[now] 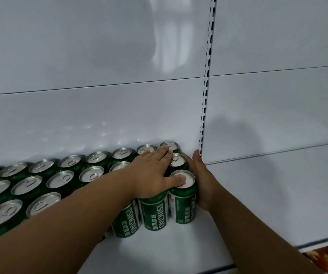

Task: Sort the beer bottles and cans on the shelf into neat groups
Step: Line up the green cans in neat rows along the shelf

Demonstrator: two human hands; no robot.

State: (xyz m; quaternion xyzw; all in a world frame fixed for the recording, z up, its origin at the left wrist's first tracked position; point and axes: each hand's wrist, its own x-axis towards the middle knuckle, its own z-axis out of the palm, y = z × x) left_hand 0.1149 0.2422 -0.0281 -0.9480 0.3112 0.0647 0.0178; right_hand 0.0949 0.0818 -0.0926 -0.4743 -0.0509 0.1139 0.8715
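Squaring the block of green cans on the white shelf; left hand lies flat, fingers straight, on the tops; right hand, also flat, presses the end column's side; push evenly, low, to avoid tipping.

Green cans with white lettering and silver tops, on a plain white shelf.
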